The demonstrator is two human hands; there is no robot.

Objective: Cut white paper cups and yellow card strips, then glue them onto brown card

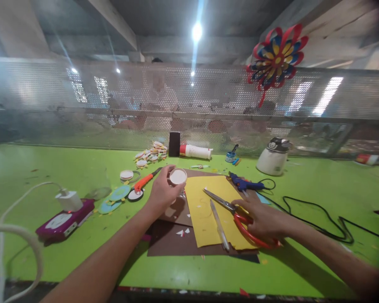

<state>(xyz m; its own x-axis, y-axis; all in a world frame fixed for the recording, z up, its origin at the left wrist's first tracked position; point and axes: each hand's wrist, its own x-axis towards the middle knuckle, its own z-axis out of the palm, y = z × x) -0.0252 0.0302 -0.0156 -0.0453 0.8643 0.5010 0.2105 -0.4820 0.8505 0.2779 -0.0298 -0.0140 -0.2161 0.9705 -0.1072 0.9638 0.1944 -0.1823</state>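
My left hand (pixel 166 189) pinches a small round white disc with a pale rim (pixel 178 176) between thumb and fingers, raised above the brown paper (pixel 164 242). My right hand (pixel 255 214) is closed on the red handles of a pair of scissors (pixel 229 205). Their blades lie low over the yellow paper (pixel 205 229) and point up and left. Beside the blades a clear pen (pixel 219 225) rests on the yellow sheet. Left of my left hand are an orange-handled cutter (pixel 145 181), a black-rimmed disc (pixel 135 194) and light-blue paper discs (pixel 119 192).
Behind stand a pile of white discs (pixel 151 153), a dark phone (pixel 174 144), a white bottle (pixel 197 152) and a grey-white jug (pixel 273 156). A blue glue gun (pixel 244 182) trails a black cord at right. A purple extension socket (pixel 66 221) sits at left. Perforated metal screen (pixel 208 97) behind.
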